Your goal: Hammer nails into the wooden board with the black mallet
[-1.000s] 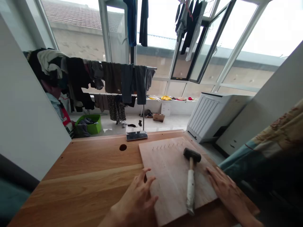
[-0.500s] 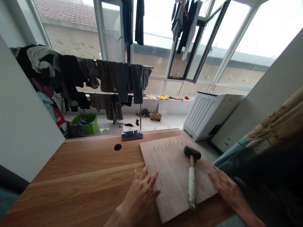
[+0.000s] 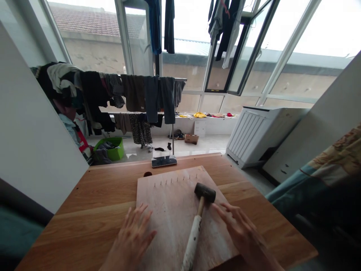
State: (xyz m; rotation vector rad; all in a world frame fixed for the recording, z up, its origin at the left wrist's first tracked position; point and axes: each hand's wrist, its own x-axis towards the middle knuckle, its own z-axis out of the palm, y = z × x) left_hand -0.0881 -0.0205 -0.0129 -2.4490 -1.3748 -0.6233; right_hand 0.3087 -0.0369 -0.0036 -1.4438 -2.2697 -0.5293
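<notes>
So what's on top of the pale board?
A mallet lies on the board, and a row of nails sticks up near its far edge. The surface directly under the mallet is covered, as are the parts behind the left hand and right hand.

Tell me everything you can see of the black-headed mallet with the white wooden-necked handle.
The mallet has a stubby black cylindrical head, apparently rubber, a bare wooden neck and a white, dark-marked grip. It lies slantwise on the pale rectangular wooden board, head away from the person; the grip's end meets the picture's bottom edge. Neither hand grips it; the right hand's fingertips are beside the head, contact unclear.
</notes>
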